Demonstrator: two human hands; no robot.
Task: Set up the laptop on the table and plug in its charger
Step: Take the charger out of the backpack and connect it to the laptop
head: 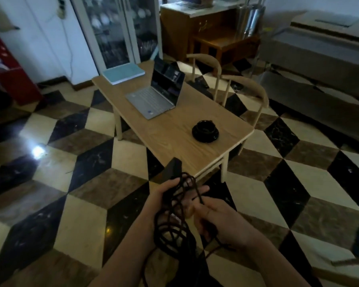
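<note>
Down low, the left hand (170,195) grips the black charger brick (172,168) and tangled cable (170,224), fingers closed round them; the right hand (220,220) seems to pinch a strand. Beyond, the open laptop (155,96) sits on the desk (174,137)

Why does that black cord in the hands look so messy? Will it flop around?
Probably yes. The cord hangs in loose tangled loops between the left hand and right hand, so it looks floppy. The charger brick looks solid, likely heavier, and may swing.

On the table (174,139), the laptop (155,96) sits between book (123,73) behind and cup (205,131) in front.
</note>
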